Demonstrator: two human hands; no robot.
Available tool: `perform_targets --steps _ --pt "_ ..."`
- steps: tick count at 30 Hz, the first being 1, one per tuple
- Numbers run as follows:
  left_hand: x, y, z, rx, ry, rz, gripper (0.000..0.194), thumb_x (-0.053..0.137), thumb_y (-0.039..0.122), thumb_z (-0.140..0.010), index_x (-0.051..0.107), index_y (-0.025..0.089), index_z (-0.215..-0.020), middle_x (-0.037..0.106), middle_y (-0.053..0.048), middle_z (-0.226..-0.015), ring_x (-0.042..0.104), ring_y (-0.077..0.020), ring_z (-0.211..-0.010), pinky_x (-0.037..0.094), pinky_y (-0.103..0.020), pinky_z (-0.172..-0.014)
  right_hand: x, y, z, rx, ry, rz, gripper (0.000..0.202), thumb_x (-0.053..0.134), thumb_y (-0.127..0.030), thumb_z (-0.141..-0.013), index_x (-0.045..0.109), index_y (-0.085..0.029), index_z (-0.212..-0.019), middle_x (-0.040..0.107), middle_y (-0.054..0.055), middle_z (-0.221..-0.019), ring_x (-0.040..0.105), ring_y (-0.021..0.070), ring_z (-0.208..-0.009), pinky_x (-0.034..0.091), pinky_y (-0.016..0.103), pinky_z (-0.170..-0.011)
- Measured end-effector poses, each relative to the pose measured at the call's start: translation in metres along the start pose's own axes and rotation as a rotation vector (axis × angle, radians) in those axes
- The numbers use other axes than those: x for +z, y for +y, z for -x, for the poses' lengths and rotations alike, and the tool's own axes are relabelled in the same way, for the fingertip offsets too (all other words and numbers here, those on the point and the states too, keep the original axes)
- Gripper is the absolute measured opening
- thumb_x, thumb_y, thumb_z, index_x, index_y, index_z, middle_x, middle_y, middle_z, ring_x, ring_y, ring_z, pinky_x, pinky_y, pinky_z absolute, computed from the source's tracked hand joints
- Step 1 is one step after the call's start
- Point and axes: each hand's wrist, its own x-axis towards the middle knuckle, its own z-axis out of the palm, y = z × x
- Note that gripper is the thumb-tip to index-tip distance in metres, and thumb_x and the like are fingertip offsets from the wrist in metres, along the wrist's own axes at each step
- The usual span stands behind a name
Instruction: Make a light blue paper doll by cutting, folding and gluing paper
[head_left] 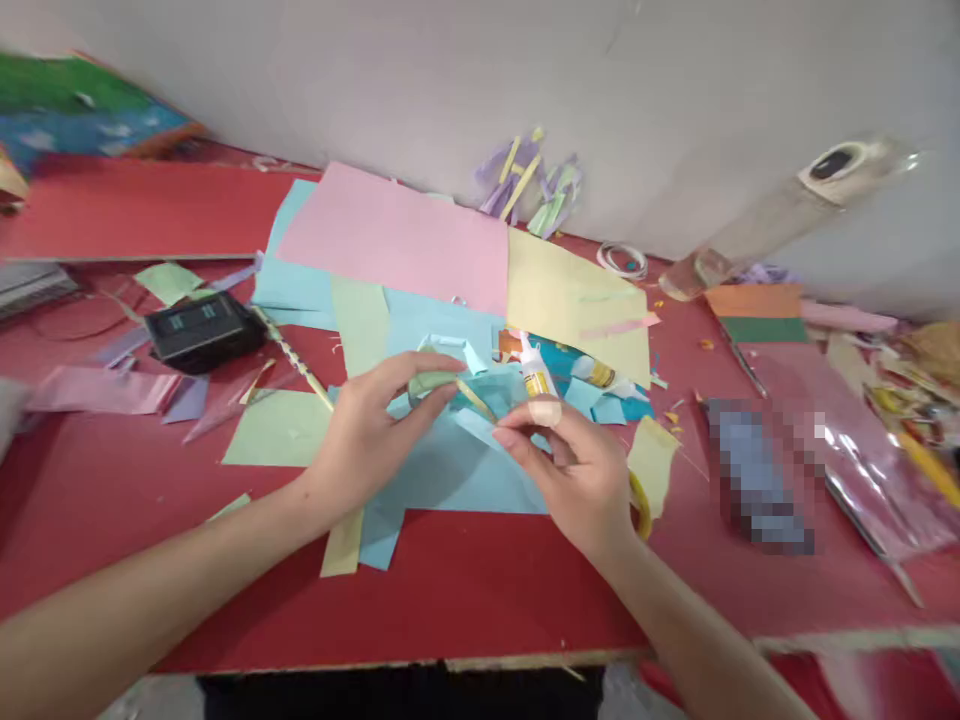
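My left hand (379,415) is closed in a pinch on a narrow yellow-green paper strip (475,398). The strip slants down toward my right hand (574,455), whose thumb and index finger pinch its other end. A pale band wraps a finger of the right hand. Just behind the strip lies a loose curl of light blue paper (474,358). Both hands are above blue paper sheets (450,465). A white glue bottle (534,368) with a yellow label lies right behind my right hand, and a second glue bottle (604,374) is to its right.
Pink paper (397,235) and yellow paper (577,290) lie at the back. To the left are a black box (204,328) and a patterned pencil (292,358). On the right are a clear tube (772,225), a tape roll (622,260) and a blurred-out object (757,475).
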Motion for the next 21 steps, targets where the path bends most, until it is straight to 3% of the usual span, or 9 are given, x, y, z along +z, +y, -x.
perform_targets --steps 14,21 --pt "0.0031 -0.0030 0.0033 0.066 -0.035 -0.021 0.019 0.054 0.025 -0.097 0.067 0.028 -0.110 0.071 0.001 -0.101 0.064 -0.0121 -0.082 0.051 -0.022 -0.071 0.0094 -0.0016 -0.0029 0.210 0.119 0.007 0.008 0.068 -0.028 -0.087 0.066 -0.024 -0.080 0.066 -0.003 -0.077 0.060 0.0107 -0.069 0.046 0.020 -0.058" --pt "0.0015 -0.0030 0.0033 0.105 -0.053 -0.021 0.018 0.055 0.023 -0.096 0.066 0.028 -0.110 0.071 0.001 -0.103 0.066 -0.0125 -0.093 0.051 -0.021 -0.079 0.0102 0.0009 -0.0046 0.244 0.141 -0.054 0.008 0.070 -0.027 -0.085 0.066 -0.024 -0.078 0.066 -0.004 -0.075 0.062 0.0103 -0.069 0.051 0.019 -0.062"
